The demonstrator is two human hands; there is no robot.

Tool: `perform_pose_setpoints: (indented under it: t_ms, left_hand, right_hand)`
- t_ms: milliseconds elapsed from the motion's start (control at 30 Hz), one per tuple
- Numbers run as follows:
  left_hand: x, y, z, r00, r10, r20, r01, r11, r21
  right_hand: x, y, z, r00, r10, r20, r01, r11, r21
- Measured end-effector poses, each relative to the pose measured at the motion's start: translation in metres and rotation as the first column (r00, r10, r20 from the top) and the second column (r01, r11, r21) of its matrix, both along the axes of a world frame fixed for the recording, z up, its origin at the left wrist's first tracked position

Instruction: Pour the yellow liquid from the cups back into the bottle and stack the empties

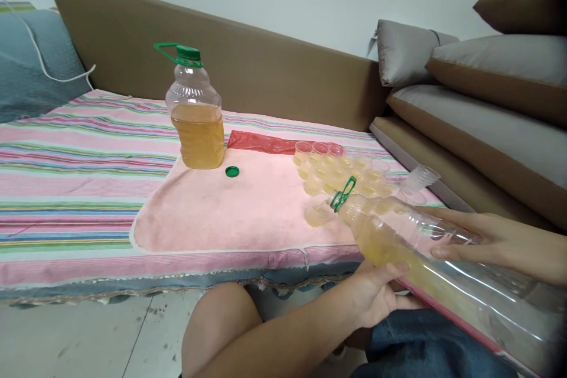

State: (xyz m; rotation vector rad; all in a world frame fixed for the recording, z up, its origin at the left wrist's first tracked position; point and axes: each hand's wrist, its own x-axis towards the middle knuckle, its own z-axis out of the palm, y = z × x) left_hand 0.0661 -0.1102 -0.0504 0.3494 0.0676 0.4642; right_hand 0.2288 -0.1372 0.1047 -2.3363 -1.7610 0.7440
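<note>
A large clear bottle [425, 254] with yellowish liquid lies tilted at the right, its uncapped neck pointing left over a plastic cup [319, 212]. My left hand [376, 295] supports the bottle from below near its shoulder. My right hand [482, 245] grips its upper side further back. A green ring handle hangs at the neck. Behind it stand several clear cups [328, 174] in rows, many holding pale yellow liquid. A second bottle [199, 130] with a green cap stands upright at the left, partly full. Near its base lies a green cap [232, 172].
Under the cups is a pink cloth [212, 212] on a striped sheet [66, 189]. A red plastic bag [261, 142] lies behind. Stacked clear cups [423, 177] rest at the right, beside piled cushions [487, 112]. A brown headboard [266, 71] runs along the wall.
</note>
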Motion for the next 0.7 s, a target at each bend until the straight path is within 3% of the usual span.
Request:
perform_pose_setpoints:
  t_ms: [167, 367, 700]
  left_hand:
    - [0.000, 0.000, 0.001, 1.000, 0.002, 0.006, -0.002, 1.000, 0.001]
    - [0.000, 0.000, 0.000, 1.000, -0.001, -0.001, 0.001, 1.000, 0.014]
    - [-0.004, 0.010, 0.009, 0.996, 0.042, -0.084, -0.032, 0.993, 0.116]
  right_hand:
    - [0.009, 0.000, -0.003, 1.000, 0.005, 0.021, -0.005, 1.000, 0.014]
    - [0.023, 0.004, -0.002, 0.998, 0.057, 0.018, -0.055, 0.994, -0.096]
    - [0.013, 0.005, 0.002, 0.998, 0.014, -0.060, -0.020, 0.994, -0.103]
